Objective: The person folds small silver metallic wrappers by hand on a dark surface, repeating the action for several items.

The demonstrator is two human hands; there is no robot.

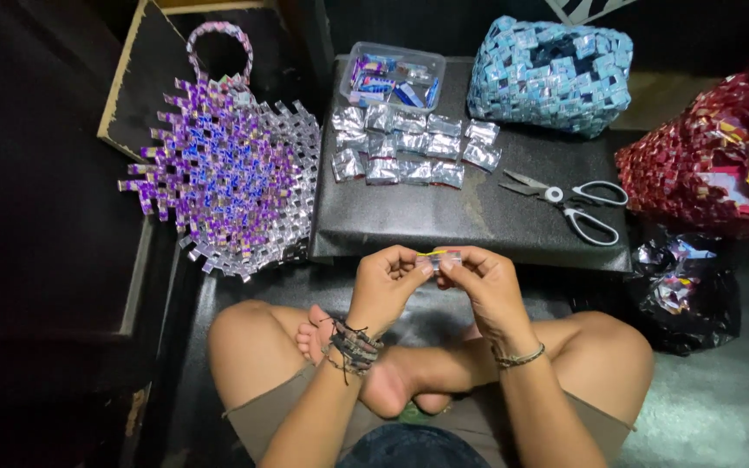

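Seated cross-legged before a low black padded board point(478, 217). Leaning at its left, a half-woven purple and silver wrapper basket point(236, 165) with a looped handle. At its back right, a finished blue woven wrapper bag point(552, 74); far right, a red woven wrapper basket point(704, 165) holding loose packets. Back centre, a clear plastic tub point(392, 76) filled with folded purple and blue wrappers. Just in front, rows of folded silver foil pieces point(409, 146). Right of those, white-handled scissors point(569, 201). Nearest, left hand point(383, 282) and right hand point(483, 282), fingers curled, pinching a small folded foil strip point(440, 256) between thumbs and forefingers.
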